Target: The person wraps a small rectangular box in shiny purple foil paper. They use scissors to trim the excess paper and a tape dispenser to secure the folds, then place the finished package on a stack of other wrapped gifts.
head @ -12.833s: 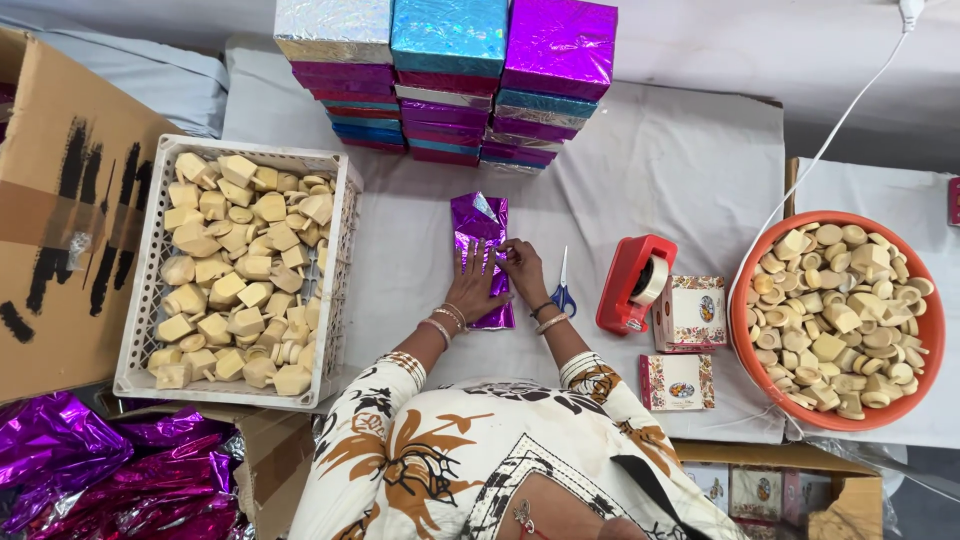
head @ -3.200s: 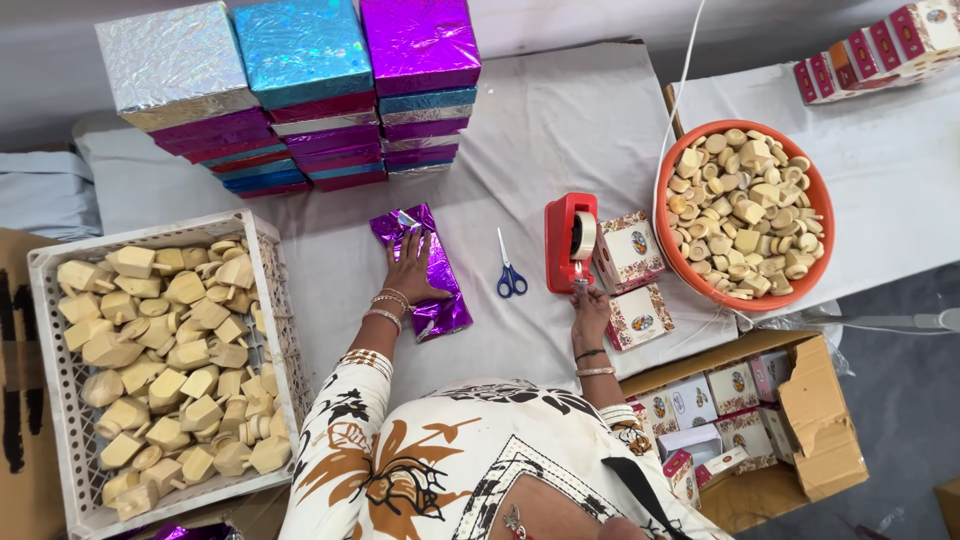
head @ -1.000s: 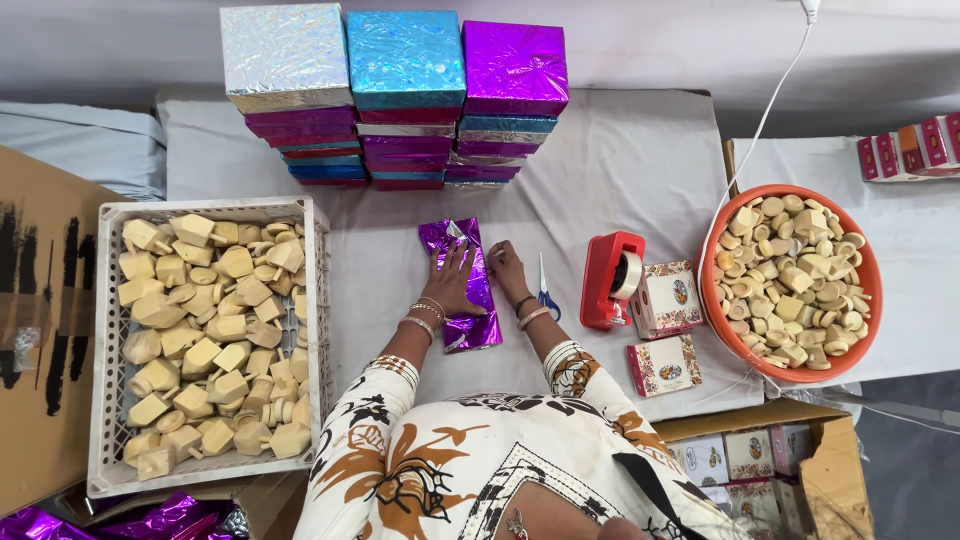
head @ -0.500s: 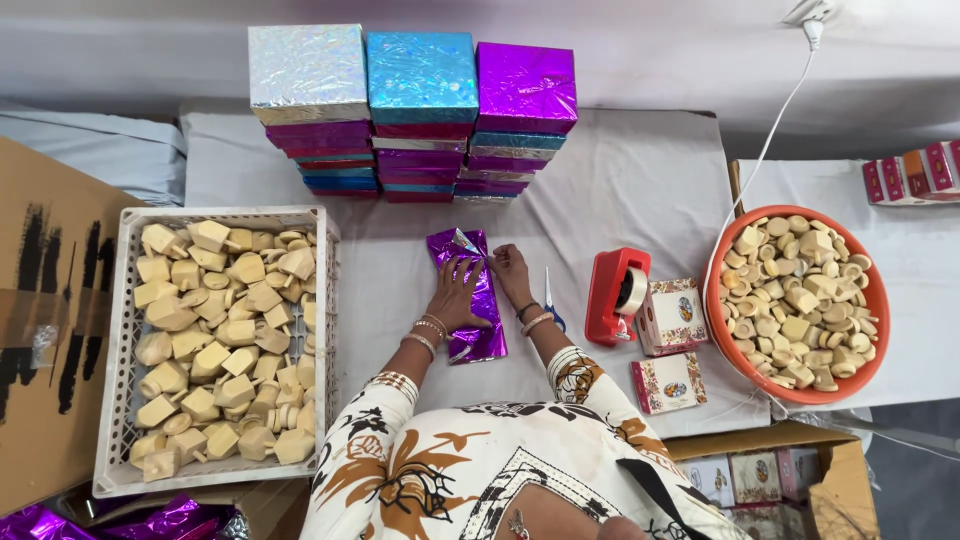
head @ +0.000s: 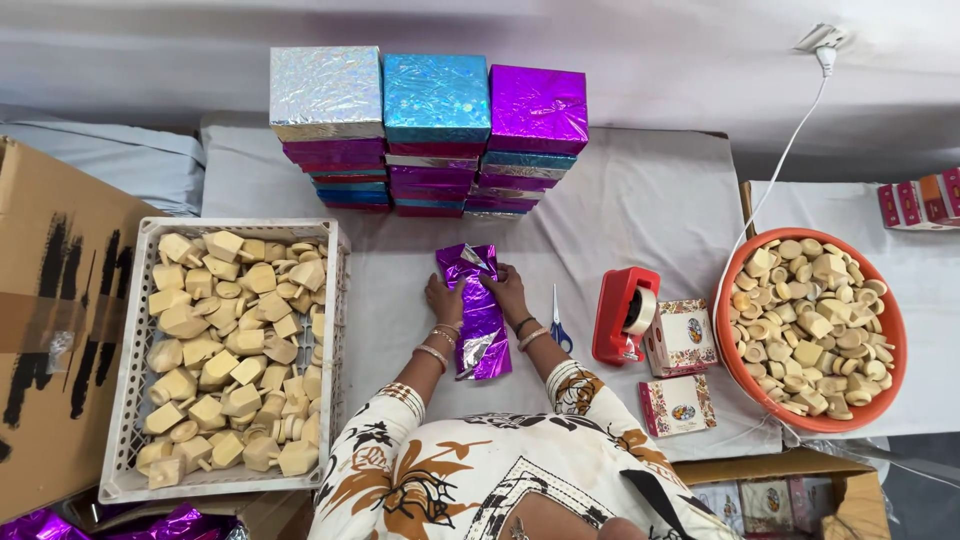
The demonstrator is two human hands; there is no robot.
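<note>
Both hands still on the purple foil packet (head: 474,312), left grip (head: 444,297) and right grip (head: 508,291) pressed onto it. Three box stacks (head: 432,130) at 12 o'clock, two small printed boxes (head: 678,370) at 3 o'clock.

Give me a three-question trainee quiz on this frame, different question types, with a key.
1. True or false: both hands, left hand and right hand, rest on the purple foil wrap.
2. Which lies nearest the right hand? A) scissors B) orange bowl C) white crate
3. Fill in: the tape dispenser is coloured ____.

Key: 1 true; 2 A; 3 red.
</note>
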